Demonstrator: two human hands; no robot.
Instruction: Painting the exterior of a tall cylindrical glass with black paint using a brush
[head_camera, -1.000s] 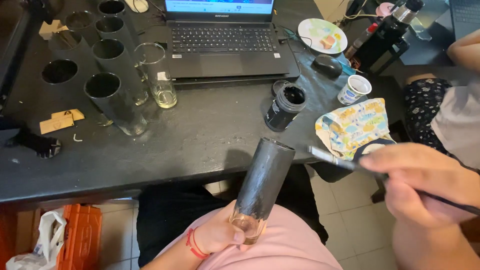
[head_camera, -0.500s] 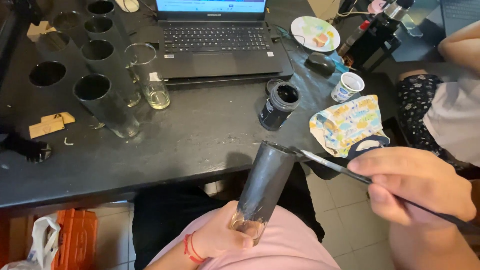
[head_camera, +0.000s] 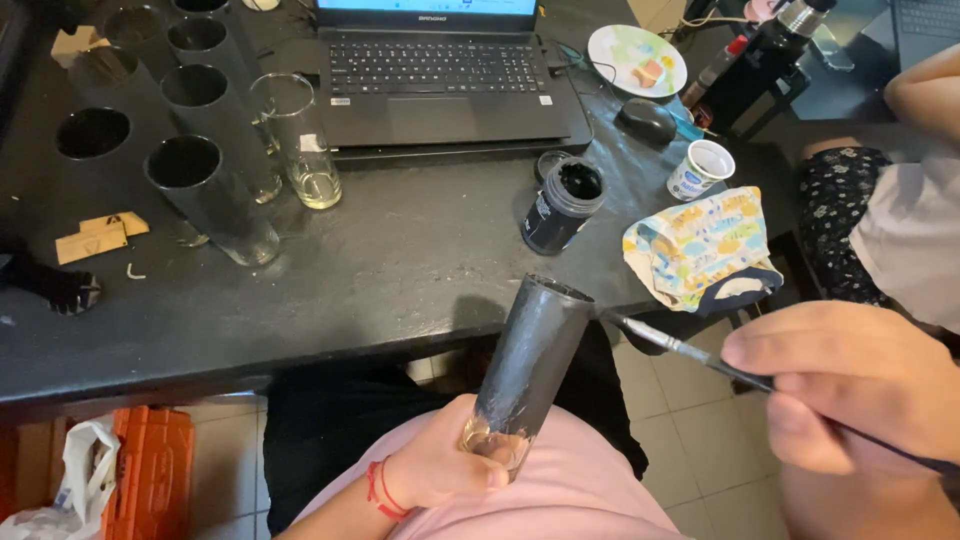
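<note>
While left hand (head_camera: 440, 470) grips the glass (head_camera: 525, 375) by its clear base over the lap, long axis tilting up-right twd counter (head_camera: 400, 270), right hand (head_camera: 850, 385) pinches a brush (head_camera: 690, 352), tip at the rim, w/ paint jar (head_camera: 562, 205) beyond.

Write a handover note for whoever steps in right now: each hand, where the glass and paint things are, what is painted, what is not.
Left hand: grips the tall glass by its clear base, tilted over the lap.
Right hand: holds the paintbrush, bristles at the glass's rim.
Open black paint jar stands on the table, patterned cloth beside it.
Done: the glass in hand is black except its base; black glasses stand in rows at the table's left.
Left: one clear glass by the laptop is unpainted.
</note>
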